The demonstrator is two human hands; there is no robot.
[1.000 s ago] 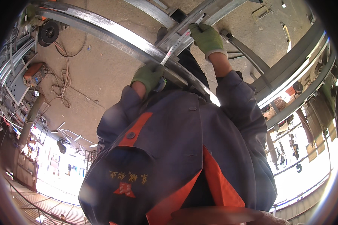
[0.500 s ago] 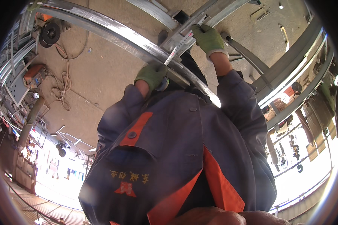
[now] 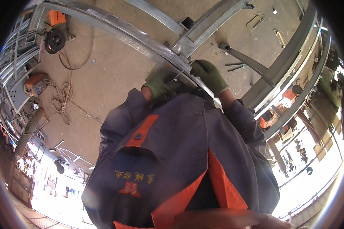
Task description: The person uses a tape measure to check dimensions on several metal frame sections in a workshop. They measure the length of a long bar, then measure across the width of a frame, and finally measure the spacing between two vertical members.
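My left hand (image 3: pixel 160 84), in a green work glove and smeared by motion, is closed just on the near side of a long silver metal tube (image 3: pixel 141 44). A thin strip (image 3: pixel 177 76), apparently the tape measure's blade seen edge-on, sticks out from it; its case is hidden by the glove. My right hand (image 3: pixel 209 75), gloved in green too, is at the tube's right part with its fingers curled down. What those fingers hold, if anything, is out of sight. A crossing metal tube (image 3: pixel 206 28) joins the long one just beyond my hands.
Another tube (image 3: pixel 154 15) meets the crossing one. A dark bar (image 3: pixel 248 63), a clamp (image 3: pixel 254 22) and a dark tool (image 3: pixel 237 67) lie to the right. At left are a wire spool (image 3: pixel 55 41), an orange machine (image 3: pixel 36 84) and coiled cable (image 3: pixel 63 101) on the floor.
The tape blade, stretched along the crossing tube before, has drawn in. My right hand has come back toward me to the long tube, near my left hand, which has shifted slightly right.
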